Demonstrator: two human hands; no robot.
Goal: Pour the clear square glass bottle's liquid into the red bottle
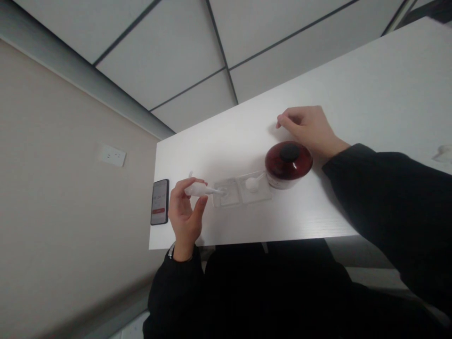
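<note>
My left hand [185,212] is closed around a white tube-like thing [199,189] with a narrow tip, held between fingers and thumb. The tip points right, over the left compartment of a shallow clear tray [242,203]; I cannot tell whether it touches. Something small, round and clear shows at the tip. Lying in the right compartment is a white spoon [252,184], its handle slanting toward the jar. That jar [287,165], with a dark red lid and black knob, stands at the tray's right end. Behind it, my right hand [307,127] rests on the table with fingers curled, nothing visible in them.
A phone [160,202] with a lit screen lies at the left edge of the white table [303,216]. Grey panels [169,52] rise behind the table, and a wall with a socket [113,155] is on the left. A pale object [444,154] sits at the far right.
</note>
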